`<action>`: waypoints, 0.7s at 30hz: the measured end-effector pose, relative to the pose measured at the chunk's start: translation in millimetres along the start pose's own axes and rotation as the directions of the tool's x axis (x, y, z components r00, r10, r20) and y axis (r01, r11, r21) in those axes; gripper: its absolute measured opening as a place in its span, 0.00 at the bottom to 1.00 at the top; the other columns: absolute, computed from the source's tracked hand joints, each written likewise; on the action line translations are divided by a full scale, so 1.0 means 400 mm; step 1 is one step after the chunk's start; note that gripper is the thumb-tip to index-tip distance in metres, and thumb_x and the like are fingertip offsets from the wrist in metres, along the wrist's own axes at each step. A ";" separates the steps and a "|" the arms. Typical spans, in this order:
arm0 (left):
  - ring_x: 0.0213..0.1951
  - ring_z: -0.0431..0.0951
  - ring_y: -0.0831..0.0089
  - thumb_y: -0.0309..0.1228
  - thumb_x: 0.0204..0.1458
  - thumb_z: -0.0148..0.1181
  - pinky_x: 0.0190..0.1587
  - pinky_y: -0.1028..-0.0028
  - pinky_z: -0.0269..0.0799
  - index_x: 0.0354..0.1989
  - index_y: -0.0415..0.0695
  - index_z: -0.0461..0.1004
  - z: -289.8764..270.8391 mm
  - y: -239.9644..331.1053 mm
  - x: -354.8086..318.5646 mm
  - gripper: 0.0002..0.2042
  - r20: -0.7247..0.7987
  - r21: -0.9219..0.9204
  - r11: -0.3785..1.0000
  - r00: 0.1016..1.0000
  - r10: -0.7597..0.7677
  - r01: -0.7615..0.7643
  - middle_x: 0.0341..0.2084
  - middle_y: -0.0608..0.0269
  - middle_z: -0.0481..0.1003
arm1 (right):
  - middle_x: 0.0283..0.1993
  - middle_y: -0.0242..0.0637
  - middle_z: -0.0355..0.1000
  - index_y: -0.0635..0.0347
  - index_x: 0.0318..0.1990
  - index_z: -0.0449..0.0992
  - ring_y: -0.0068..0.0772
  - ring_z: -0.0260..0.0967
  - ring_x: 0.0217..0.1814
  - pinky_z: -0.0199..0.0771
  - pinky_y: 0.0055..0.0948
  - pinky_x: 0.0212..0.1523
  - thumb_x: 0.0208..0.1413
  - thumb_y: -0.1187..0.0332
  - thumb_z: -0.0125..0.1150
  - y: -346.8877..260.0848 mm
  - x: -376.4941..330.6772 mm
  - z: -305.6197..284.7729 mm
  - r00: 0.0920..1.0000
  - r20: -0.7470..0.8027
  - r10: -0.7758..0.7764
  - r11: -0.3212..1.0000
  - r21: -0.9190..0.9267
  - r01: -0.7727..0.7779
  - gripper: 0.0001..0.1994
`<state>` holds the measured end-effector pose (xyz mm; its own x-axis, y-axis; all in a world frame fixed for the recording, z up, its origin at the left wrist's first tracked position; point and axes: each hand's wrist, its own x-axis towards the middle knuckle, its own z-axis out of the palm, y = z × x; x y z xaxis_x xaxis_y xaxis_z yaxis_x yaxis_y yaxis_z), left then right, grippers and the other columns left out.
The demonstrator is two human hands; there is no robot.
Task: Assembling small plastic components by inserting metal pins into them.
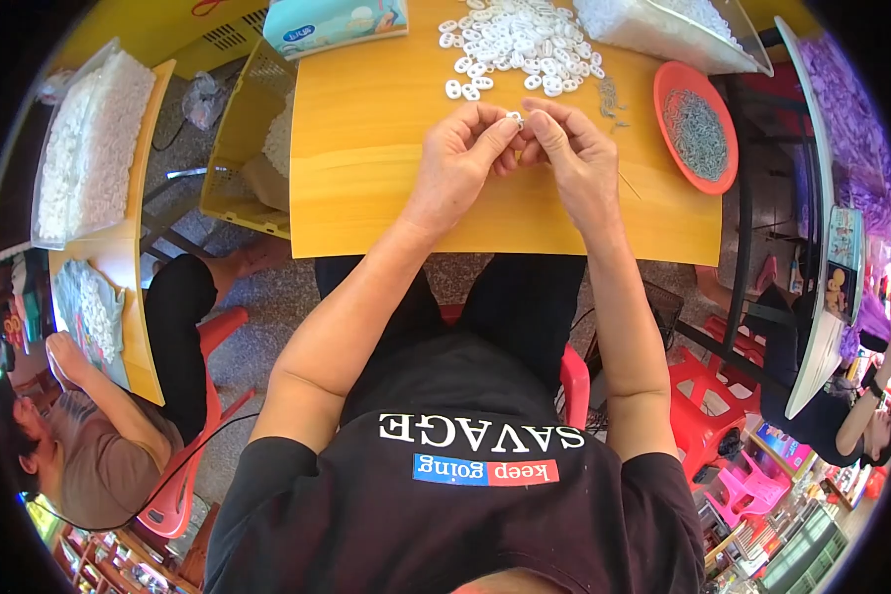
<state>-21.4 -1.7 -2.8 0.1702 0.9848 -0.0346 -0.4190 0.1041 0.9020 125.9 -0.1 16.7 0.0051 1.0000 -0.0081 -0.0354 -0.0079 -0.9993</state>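
Over the far half of the wooden table (386, 188), my two hands meet at their fingertips. My left hand (455, 163) is closed, with a small white plastic piece (514, 118) pinched between thumb and fingers. Right beside it, my right hand (579, 163) is also closed, thumb against fingers; what it pinches is hidden. Beyond my hands lies a heap of white oval plastic pieces with two holes (525, 40). A few small grey metal parts (609, 97) lie right of the heap. More of them fill a red plate (670, 163) at the right edge.
A tissue pack (335, 25) lies at the far left corner. Clear bins of white pieces stand at the back right (663, 30) and on a left side table (89, 148). A yellow crate (218, 178) stands left of my table. A person (99, 445) sits at left, another (812, 406) at right.
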 end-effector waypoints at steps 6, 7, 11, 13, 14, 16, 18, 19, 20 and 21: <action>0.26 0.72 0.82 0.30 0.59 0.56 0.29 0.81 0.68 0.35 0.38 0.72 0.000 0.003 0.001 0.07 0.007 -0.023 1.000 1.000 -0.020 0.021 0.25 0.65 0.75 | 0.32 0.32 0.75 0.66 0.39 0.78 0.19 0.69 0.28 0.72 0.19 0.31 0.56 0.71 0.63 -0.017 0.000 -0.014 0.989 0.012 -0.149 0.960 -0.238 0.147 0.07; 0.26 0.72 0.82 0.30 0.59 0.56 0.29 0.81 0.68 0.35 0.38 0.72 -0.001 0.000 0.001 0.07 0.005 -0.019 1.000 1.000 -0.018 0.019 0.25 0.65 0.75 | 0.31 0.33 0.74 0.66 0.38 0.78 0.20 0.70 0.28 0.72 0.20 0.31 0.55 0.72 0.64 -0.017 0.001 -0.017 0.975 0.043 -0.217 0.910 -0.353 0.218 0.07; 0.26 0.71 0.82 0.30 0.60 0.56 0.29 0.81 0.68 0.35 0.39 0.72 -0.002 0.001 0.002 0.07 0.013 0.001 1.000 1.000 -0.020 0.020 0.25 0.65 0.75 | 0.29 0.36 0.73 0.66 0.35 0.77 0.24 0.71 0.28 0.71 0.23 0.29 0.54 0.73 0.64 -0.020 0.015 -0.027 0.919 0.149 -0.364 0.792 -0.470 0.390 0.05; 0.26 0.71 0.82 0.31 0.60 0.56 0.29 0.81 0.68 0.35 0.39 0.71 -0.003 0.001 0.002 0.07 0.017 0.004 1.000 1.000 -0.022 0.022 0.25 0.65 0.74 | 0.29 0.37 0.72 0.66 0.33 0.75 0.27 0.71 0.28 0.70 0.25 0.28 0.53 0.74 0.64 -0.031 0.014 -0.027 0.922 0.203 -0.331 0.782 -0.487 0.388 0.05; 0.25 0.71 0.83 0.31 0.60 0.56 0.29 0.81 0.68 0.35 0.39 0.71 -0.004 0.001 0.002 0.07 0.022 0.007 1.000 0.999 -0.024 0.023 0.25 0.65 0.74 | 0.29 0.37 0.72 0.66 0.33 0.75 0.27 0.71 0.28 0.70 0.25 0.28 0.53 0.74 0.64 -0.038 0.015 -0.029 0.921 0.204 -0.332 0.782 -0.486 0.390 0.05; 0.25 0.71 0.83 0.31 0.60 0.56 0.30 0.81 0.68 0.35 0.39 0.71 -0.005 -0.001 0.000 0.07 0.023 0.010 0.999 0.999 -0.034 0.033 0.25 0.66 0.74 | 0.29 0.38 0.71 0.65 0.33 0.74 0.30 0.70 0.27 0.70 0.26 0.27 0.53 0.75 0.63 -0.051 0.020 -0.031 0.888 0.288 -0.357 0.669 -0.585 0.459 0.05; 0.25 0.70 0.83 0.31 0.60 0.56 0.30 0.81 0.68 0.35 0.39 0.71 -0.004 -0.001 -0.002 0.07 0.023 0.013 0.999 0.999 -0.042 0.042 0.25 0.66 0.74 | 0.29 0.39 0.71 0.65 0.33 0.74 0.32 0.70 0.27 0.70 0.27 0.27 0.53 0.75 0.63 -0.062 0.015 -0.027 0.890 0.271 -0.366 0.687 -0.568 0.455 0.05; 0.25 0.70 0.83 0.31 0.60 0.56 0.30 0.81 0.68 0.36 0.39 0.71 -0.001 0.000 -0.003 0.07 0.026 0.017 0.999 0.998 -0.052 0.051 0.25 0.66 0.74 | 0.29 0.39 0.70 0.65 0.34 0.73 0.34 0.70 0.27 0.69 0.28 0.27 0.53 0.75 0.63 -0.065 0.014 -0.026 0.894 0.252 -0.370 0.704 -0.551 0.447 0.05; 0.25 0.70 0.83 0.31 0.60 0.56 0.30 0.81 0.68 0.36 0.39 0.71 -0.001 0.000 -0.004 0.07 0.029 0.022 0.998 0.998 -0.061 0.061 0.25 0.66 0.74 | 0.29 0.39 0.70 0.65 0.34 0.73 0.34 0.70 0.27 0.69 0.28 0.27 0.53 0.75 0.63 -0.066 0.015 -0.026 0.892 0.255 -0.373 0.703 -0.549 0.451 0.05; 0.25 0.70 0.83 0.31 0.60 0.56 0.30 0.81 0.68 0.36 0.39 0.71 0.000 0.001 -0.005 0.07 0.027 0.022 0.998 0.998 -0.058 0.058 0.25 0.66 0.74 | 0.29 0.40 0.70 0.65 0.34 0.73 0.35 0.70 0.27 0.69 0.29 0.27 0.53 0.75 0.63 -0.067 0.016 -0.030 0.871 0.285 -0.401 0.669 -0.558 0.491 0.05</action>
<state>-22.0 -3.5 -2.4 0.2183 0.9730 -0.0755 -0.3884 0.1576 0.9079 138.9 6.4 43.0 -0.2664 0.8754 0.4033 0.5367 0.4823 -0.6924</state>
